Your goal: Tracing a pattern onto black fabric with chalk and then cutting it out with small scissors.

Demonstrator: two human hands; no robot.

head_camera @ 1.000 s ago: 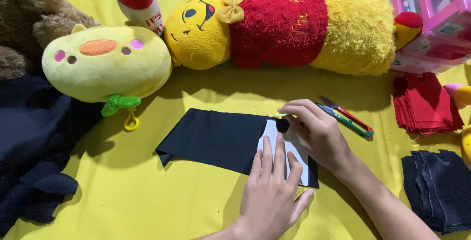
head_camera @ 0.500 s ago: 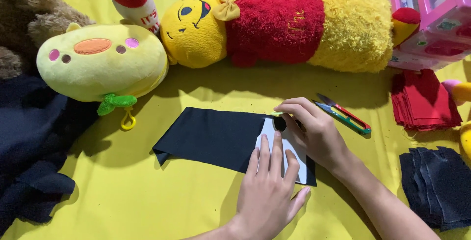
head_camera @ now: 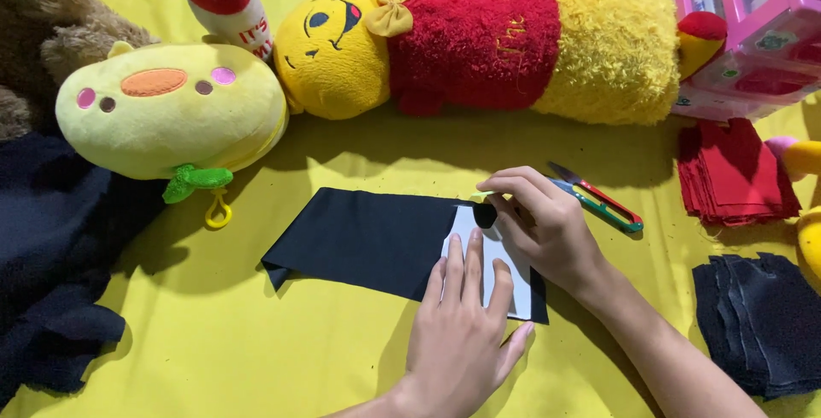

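A person's left hand lies flat, fingers together, on a white paper pattern set over the right end of a black felt strip near the middle of the yellow worktop, towards its near edge. The right hand rests just beside it, fingertips pinched at the pattern's top corner; whether they grip a small tool cannot be told. Small thread snips with red and green handles lie just right of that hand. A stack of red felt pieces and a stack of black ones sit by the right edge. A yellow-and-red plush bear stretches along the far edge, a pale yellow plush duck at far left beside dark cloth, and a pink plastic organiser in the far right corner.
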